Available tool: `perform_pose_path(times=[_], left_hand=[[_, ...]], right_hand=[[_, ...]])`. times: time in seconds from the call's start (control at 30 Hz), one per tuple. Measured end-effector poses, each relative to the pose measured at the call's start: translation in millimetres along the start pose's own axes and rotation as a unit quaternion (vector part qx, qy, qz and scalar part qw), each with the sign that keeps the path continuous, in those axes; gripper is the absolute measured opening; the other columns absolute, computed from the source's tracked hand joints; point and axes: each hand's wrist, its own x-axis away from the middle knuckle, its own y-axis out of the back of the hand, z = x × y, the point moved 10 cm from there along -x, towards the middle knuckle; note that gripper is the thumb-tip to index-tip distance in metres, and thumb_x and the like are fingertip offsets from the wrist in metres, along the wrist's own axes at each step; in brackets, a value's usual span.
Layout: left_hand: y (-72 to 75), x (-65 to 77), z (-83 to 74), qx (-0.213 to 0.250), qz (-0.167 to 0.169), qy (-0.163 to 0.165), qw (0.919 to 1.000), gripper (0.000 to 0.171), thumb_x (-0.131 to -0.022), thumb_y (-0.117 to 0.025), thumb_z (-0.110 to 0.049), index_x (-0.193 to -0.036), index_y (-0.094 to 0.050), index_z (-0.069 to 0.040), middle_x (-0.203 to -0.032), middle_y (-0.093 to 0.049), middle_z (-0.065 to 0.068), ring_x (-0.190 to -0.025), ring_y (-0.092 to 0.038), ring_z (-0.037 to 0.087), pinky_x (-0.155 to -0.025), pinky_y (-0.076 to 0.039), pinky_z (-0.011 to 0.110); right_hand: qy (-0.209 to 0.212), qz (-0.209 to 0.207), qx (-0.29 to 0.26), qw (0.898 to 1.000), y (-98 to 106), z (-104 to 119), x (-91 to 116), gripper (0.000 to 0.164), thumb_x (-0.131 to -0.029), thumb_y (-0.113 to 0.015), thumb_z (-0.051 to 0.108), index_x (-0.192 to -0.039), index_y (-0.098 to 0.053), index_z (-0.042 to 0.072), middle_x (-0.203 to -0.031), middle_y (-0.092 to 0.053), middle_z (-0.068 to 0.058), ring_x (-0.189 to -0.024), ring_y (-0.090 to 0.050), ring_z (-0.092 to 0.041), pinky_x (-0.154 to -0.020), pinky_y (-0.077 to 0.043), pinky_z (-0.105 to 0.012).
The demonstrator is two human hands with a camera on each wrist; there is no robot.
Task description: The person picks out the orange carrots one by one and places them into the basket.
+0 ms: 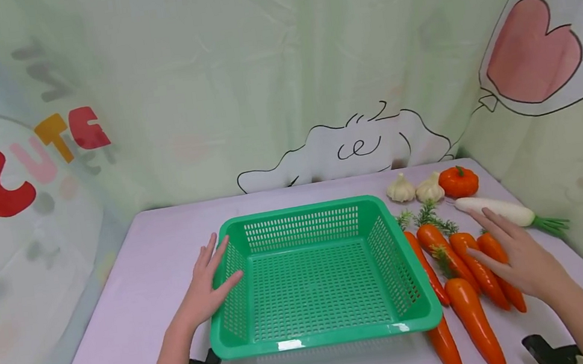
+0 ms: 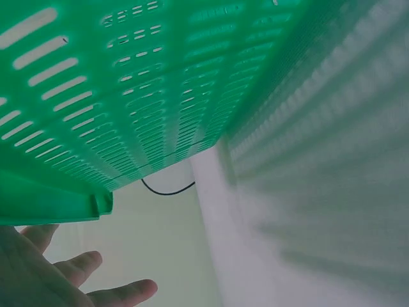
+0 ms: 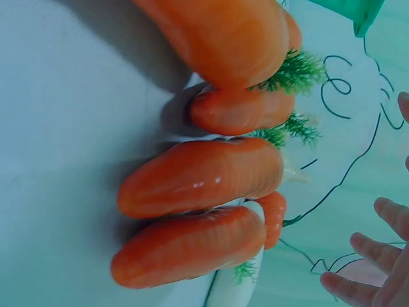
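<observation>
A green plastic basket (image 1: 327,339) with slotted walls stands in the middle of the table, with nothing in it. My left hand (image 1: 206,289) is at its left rim, fingers spread and straight; in the left wrist view the fingertips (image 2: 137,291) extend below the basket's rim (image 2: 51,201). Over the carrots on the right, my right hand (image 1: 521,257) hovers with straight fingers and holds nothing. Several orange carrots (image 1: 475,323) with green tops lie beside the basket; the right wrist view shows carrots (image 3: 204,176) close up, with the right hand (image 3: 390,288) at its edge.
Behind the carrots sit two garlic bulbs (image 1: 400,188) and a small orange pumpkin (image 1: 458,182). A white radish (image 1: 494,210) with green leaves lies at the table's right side, partly behind my right hand. A printed curtain (image 1: 177,99) hangs along the table's back edge.
</observation>
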Motion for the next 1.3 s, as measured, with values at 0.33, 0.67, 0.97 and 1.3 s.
perform_pose_path(times=[0.33, 0.67, 0.97, 1.3], left_hand=[[-10.9, -0.7, 11.0, 0.052, 0.009, 0.008, 0.9986, 0.073, -0.087, -0.060, -0.028, -0.147, -0.020, -0.017, -0.153, -0.006, 0.010, -0.136, -0.008, 0.037, -0.097, -0.018, 0.067], [-17.9, -2.1, 12.9, 0.079, 0.012, 0.010, 0.9967, 0.075, -0.086, -0.061, -0.031, -0.147, -0.020, -0.016, -0.153, -0.007, 0.009, -0.136, -0.009, 0.036, -0.096, -0.018, 0.068], [-22.2, -1.3, 15.4, 0.100, 0.006, 0.003, 0.9950, 0.077, -0.084, -0.065, -0.026, -0.147, -0.021, -0.018, -0.153, -0.008, 0.007, -0.137, -0.008, 0.035, -0.096, -0.017, 0.067], [-20.1, -0.8, 17.5, 0.119, -0.002, -0.006, 0.9928, 0.075, -0.085, -0.064, -0.023, -0.146, -0.023, -0.016, -0.152, -0.010, 0.006, -0.137, -0.007, 0.034, -0.097, -0.015, 0.067]], right_hand=[[-0.031, 0.010, -0.013, 0.999, -12, -21, 3, 0.079, -0.088, -0.057, 0.038, -0.148, -0.013, 0.012, -0.144, -0.016, -0.030, -0.121, -0.022, -0.054, -0.079, -0.025, -0.074], [-0.056, 0.037, -0.031, 0.997, -24, -42, 8, 0.078, -0.090, -0.054, 0.038, -0.147, -0.009, 0.009, -0.141, -0.013, -0.036, -0.113, -0.026, -0.061, -0.077, -0.023, -0.075], [-0.083, 0.084, -0.062, 0.991, -40, -61, 14, 0.079, -0.092, -0.050, 0.040, -0.146, -0.004, 0.004, -0.139, -0.007, -0.041, -0.114, -0.022, -0.063, -0.078, -0.025, -0.074], [-0.100, 0.119, -0.083, 0.984, -53, -72, 14, 0.077, -0.094, -0.046, 0.040, -0.140, -0.011, -0.010, -0.126, -0.027, -0.044, -0.090, -0.050, -0.052, -0.066, -0.049, -0.055]])
